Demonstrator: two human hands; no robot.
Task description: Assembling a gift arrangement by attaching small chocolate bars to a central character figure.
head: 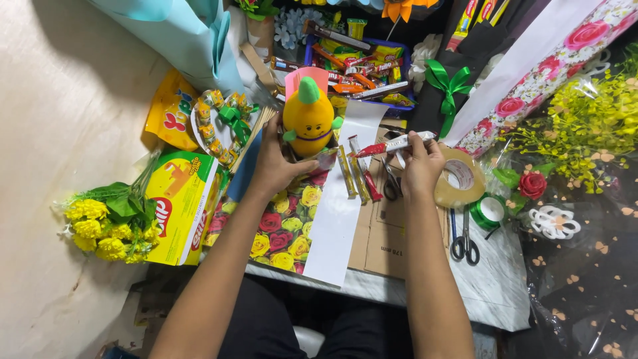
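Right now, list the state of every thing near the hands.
left hand: grips the base under the yellow plush fruit toy, which stands upright
right hand: holds a red-and-white wrapped candy bar, lying level
brown packing tape roll: lying flat
black-handled scissors: shut, flat
rose-print wrapping paper: spread flat

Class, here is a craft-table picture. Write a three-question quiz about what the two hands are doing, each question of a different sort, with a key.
1. True or false: the right hand holds a wrapped candy bar.
2. The left hand rests by: A) scissors B) yellow plush toy C) tape roll
3. What colour is the ribbon bow?

Key: 1 true; 2 B; 3 green.
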